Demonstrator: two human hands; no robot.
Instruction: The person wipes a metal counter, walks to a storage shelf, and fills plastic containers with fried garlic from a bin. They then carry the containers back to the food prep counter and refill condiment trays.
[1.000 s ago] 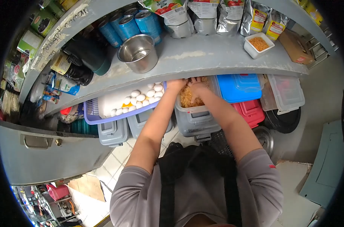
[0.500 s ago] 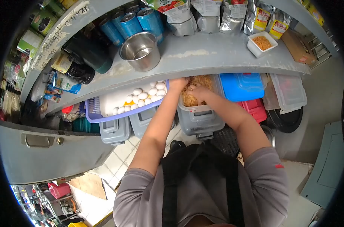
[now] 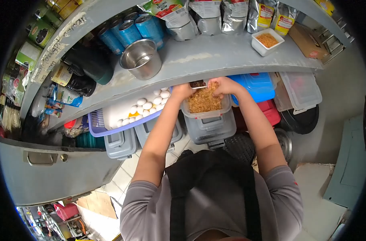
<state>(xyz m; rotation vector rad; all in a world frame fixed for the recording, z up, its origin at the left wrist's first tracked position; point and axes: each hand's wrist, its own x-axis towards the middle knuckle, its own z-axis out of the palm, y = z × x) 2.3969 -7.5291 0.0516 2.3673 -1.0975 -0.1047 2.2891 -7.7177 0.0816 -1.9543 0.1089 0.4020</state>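
Golden-brown crispy flakes fill a clear plastic bin under the shelf edge. My left hand is at the bin's back left, its fingers curled and partly hidden by the shelf. Beside it is a thin white edge with something dark behind it. This may be the rim of a small container, but I cannot make it out. My right hand is above the back right of the bin, fingers bent around a clump of flakes.
On the shelf stand a steel pot, blue cans, foil pouches and a white tub of flakes. Eggs lie in a purple basket. A blue-lidded box is right of the bin.
My right hand has risen out of the flakes toward the bin's back right. My left hand has shifted left. The white edge now shows between them. The camera view has moved slightly.
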